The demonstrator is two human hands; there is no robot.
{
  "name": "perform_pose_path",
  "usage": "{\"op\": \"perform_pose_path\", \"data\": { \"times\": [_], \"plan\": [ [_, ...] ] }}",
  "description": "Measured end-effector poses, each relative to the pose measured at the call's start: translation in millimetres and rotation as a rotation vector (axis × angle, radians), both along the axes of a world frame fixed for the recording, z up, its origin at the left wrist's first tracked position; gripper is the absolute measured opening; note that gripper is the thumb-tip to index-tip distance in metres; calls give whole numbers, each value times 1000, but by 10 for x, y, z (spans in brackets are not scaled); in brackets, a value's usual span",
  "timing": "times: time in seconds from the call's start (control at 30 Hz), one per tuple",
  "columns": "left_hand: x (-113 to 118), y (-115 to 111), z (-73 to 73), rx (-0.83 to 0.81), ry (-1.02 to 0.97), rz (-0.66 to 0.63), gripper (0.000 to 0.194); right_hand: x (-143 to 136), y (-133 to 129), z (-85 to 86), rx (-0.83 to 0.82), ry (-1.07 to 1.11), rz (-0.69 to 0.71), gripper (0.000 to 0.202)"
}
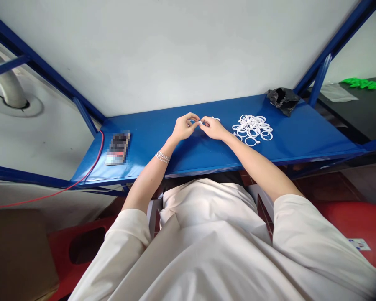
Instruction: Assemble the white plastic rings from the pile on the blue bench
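My left hand (pixel 185 127) and my right hand (pixel 212 127) meet over the middle of the blue table. Their fingertips are pinched together on a small white plastic ring (pixel 200 122), most of it covered by the fingers. Just behind my right hand, another white ring (pixel 217 119) is partly hidden on the tabletop. Farther right lies a loose pile of white plastic rings (pixel 253 126), each with what looks like a small knob or clasp. My right forearm reaches past the near left side of this pile.
On the blue table (pixel 303 129), a crumpled black plastic bag (pixel 283 100) sits at the back right. A blurred-out flat object (pixel 118 149) lies at the left, near a red cable (pixel 95 165). Green pieces (pixel 361 83) rest on a dark surface beyond the blue frame.
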State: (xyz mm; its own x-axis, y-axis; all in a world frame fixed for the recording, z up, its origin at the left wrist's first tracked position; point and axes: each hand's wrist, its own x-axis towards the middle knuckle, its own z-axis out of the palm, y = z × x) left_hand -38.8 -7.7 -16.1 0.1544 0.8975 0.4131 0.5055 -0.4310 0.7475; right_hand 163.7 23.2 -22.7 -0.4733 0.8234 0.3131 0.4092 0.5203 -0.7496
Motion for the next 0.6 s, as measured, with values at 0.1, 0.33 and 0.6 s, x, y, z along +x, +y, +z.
{"op": "perform_pose_path", "data": {
  "times": [0.1, 0.33, 0.6],
  "plan": [
    [-3, -10, 13, -24, 17, 7, 18, -1, -49, 58, -74, -4, 9, 25],
    [4, -44, 41, -50, 67, -12, 45, 39, -121, 165, -51, -15, 1, 43],
    [10, -42, 44, -103, 32, -51, 52, 17, -159, 217, -61, 7, 32, 45]
  ]
}}
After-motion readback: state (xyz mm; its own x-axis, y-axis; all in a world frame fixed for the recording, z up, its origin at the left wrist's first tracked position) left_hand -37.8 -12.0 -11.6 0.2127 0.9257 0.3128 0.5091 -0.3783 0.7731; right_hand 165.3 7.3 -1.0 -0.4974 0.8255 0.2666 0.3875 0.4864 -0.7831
